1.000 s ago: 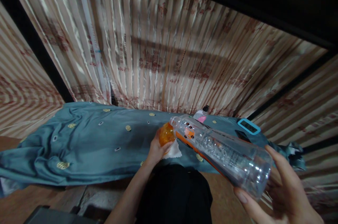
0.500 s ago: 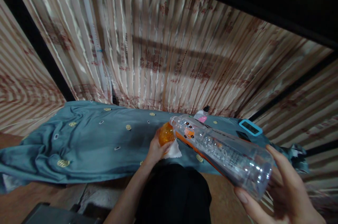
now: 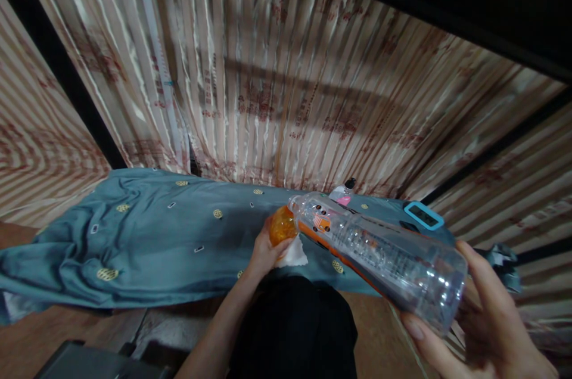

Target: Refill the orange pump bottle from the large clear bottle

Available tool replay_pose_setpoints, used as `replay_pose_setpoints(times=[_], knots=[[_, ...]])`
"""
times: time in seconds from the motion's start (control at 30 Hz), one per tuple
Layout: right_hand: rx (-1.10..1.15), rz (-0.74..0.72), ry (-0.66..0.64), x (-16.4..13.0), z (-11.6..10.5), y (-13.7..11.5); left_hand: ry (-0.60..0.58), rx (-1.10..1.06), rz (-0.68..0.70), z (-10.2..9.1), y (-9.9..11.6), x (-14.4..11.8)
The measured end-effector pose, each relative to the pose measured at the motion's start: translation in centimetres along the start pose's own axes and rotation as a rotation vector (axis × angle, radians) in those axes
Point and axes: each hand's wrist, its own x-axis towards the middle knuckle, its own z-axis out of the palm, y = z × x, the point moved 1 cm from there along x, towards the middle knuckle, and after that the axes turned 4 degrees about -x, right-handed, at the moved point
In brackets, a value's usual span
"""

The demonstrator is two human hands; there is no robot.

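My right hand grips the base of a clear plastic bottle with an orange and black printed label. The bottle is tilted, its mouth pointing left and lying against an amber-orange container. Whether the mouth is inside that container's opening or only touching it, I cannot tell. Fingers of my left hand are closed around the amber container from the left. A white tissue lies just below it. Little or no liquid shows in the clear bottle.
A teal cloth with pineapple prints covers the table. Near the curtain stands a small bottle with a black top. A blue-framed digital timer lies at the right. My dark-clothed knee is below the table edge.
The clear bottle's base and my right hand have shifted slightly to the right. My left hand and the amber container have hardly moved.
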Motion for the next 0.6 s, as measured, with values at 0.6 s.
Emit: replay_pose_setpoints(times=[0.6], knots=[[-0.032,0.01,0.019,0.29,0.07,-0.98,-0.01,0.075,0.005,-0.07,-0.04,0.06]])
